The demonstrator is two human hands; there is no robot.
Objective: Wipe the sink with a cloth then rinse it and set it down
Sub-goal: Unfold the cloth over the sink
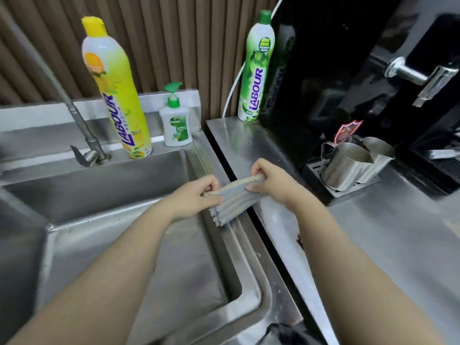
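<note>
Sink (104, 192) is taking most of the frame, and the striped cloth (236, 201) is hanging over its right rim, stretched between the left hand (194, 199) and right hand (272, 185), each pinching one end, hands apart. It's likely being spread or wrung, can't tell which; doing it well is meaning keeping both grips firm and keeping the cloth over the basin, so drips aren't landing on the counter (388, 235). Yellow bottle (117, 95) and green bottle (256, 70) are both reading LABOUR, small pump bottle (175, 127) is reading Dettol.
</note>
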